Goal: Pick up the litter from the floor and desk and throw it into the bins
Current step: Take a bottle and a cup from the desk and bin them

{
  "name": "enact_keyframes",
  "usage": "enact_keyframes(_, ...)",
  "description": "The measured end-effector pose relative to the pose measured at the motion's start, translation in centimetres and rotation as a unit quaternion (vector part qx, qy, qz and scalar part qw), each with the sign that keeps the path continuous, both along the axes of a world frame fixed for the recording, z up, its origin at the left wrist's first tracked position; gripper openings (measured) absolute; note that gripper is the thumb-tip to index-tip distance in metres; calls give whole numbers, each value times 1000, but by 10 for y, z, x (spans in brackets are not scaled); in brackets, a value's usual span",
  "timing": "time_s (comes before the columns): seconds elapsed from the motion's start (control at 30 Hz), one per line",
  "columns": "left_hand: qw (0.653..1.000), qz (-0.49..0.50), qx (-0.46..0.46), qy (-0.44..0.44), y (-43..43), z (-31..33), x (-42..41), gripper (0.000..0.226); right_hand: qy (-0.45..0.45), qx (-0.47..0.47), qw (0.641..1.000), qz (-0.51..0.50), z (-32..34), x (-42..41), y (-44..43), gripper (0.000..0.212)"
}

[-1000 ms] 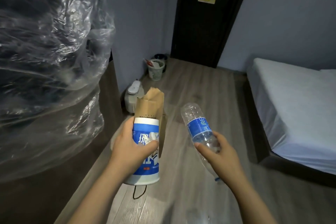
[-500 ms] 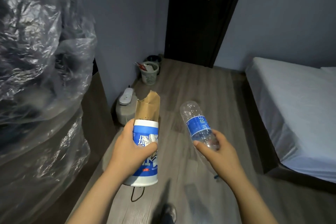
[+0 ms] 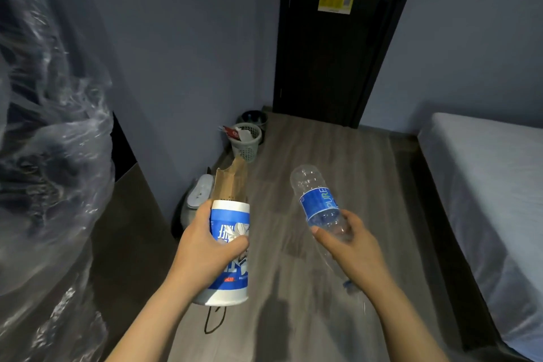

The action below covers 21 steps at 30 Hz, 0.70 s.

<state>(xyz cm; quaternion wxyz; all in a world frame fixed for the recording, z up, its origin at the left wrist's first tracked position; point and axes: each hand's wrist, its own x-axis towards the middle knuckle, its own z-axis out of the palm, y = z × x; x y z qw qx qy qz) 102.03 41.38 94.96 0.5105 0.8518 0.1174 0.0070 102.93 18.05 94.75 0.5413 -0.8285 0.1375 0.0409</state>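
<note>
Fingers (image 3: 233,245) of L hand (image 3: 202,253) grip cup (image 3: 230,213); R hand (image 3: 357,251) grips bottle (image 3: 318,203).

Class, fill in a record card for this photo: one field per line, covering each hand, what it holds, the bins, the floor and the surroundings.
Left hand: grips a blue-and-white tub together with a brown paper bag
Right hand: grips a clear plastic bottle with a blue label
Bins: pale mesh basket holding litter, dark bin behind it, both by the wall
Floor: wood planks
Surroundings: dark door, bed on the right, clear plastic sheeting on the left
</note>
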Motion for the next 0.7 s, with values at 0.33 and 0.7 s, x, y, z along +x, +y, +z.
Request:
enact_keyframes(0.33, 999, 9, -33, 0, 42, -11, 174, 48, 6, -44, 999, -4, -15, 165, 36, 45)
enact_keyframes(0.7, 999, -11, -36, 34, 80, -16, 337, 40, 38, -80, 996, -14, -25, 318, 63, 50)
